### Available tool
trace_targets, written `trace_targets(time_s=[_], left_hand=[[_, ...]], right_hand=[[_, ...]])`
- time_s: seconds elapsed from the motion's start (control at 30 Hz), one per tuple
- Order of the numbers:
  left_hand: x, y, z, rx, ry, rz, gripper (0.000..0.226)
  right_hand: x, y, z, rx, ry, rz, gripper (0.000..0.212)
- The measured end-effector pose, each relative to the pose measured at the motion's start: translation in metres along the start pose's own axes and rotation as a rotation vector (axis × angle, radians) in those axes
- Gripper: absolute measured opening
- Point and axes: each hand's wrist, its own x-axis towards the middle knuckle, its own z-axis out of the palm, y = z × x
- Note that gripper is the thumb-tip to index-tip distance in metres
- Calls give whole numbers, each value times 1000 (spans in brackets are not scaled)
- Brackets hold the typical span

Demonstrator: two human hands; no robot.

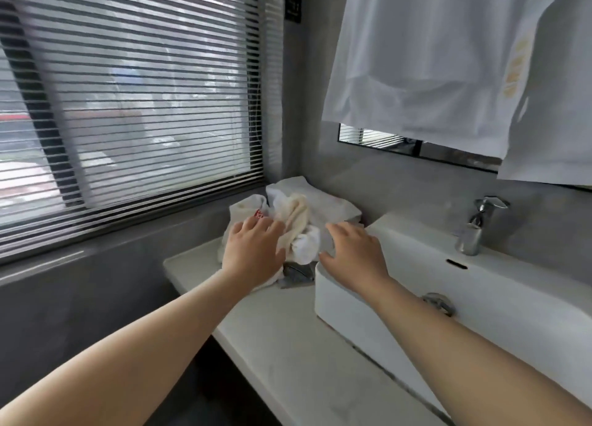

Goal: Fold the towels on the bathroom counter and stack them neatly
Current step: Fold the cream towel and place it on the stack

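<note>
A crumpled heap of white and cream towels (pixel 299 216) lies at the far end of the white bathroom counter (pixel 282 339), in the corner by the window. A grey cloth (pixel 296 273) shows under the heap's near edge. My left hand (pixel 253 249) reaches over the heap's left side with fingers spread, touching or just above the towels. To the right of the heap, above the basin's corner, my right hand (pixel 355 252) hovers with fingers relaxed and holds nothing.
A white rectangular basin (pixel 480 300) with a chrome tap (pixel 477 227) fills the counter's right side. White cloth (pixel 448 67) hangs above the basin, in front of a mirror. A window with slatted blinds (pixel 128 105) runs along the left.
</note>
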Motion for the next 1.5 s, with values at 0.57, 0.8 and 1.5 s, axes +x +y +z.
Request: trace_targets(time_s=[0.57,0.8,1.5], left_hand=[[101,-116,120,-7,-193,23,51],[148,-145,163,-52,-266,36,50],[211,-163,269,-133,-695,239,78]], right_hand=[[152,-33,114,70,-147,19,45],[206,-35,161,87,-228,61,49],[254,-21,231,-64,-363,310,79]])
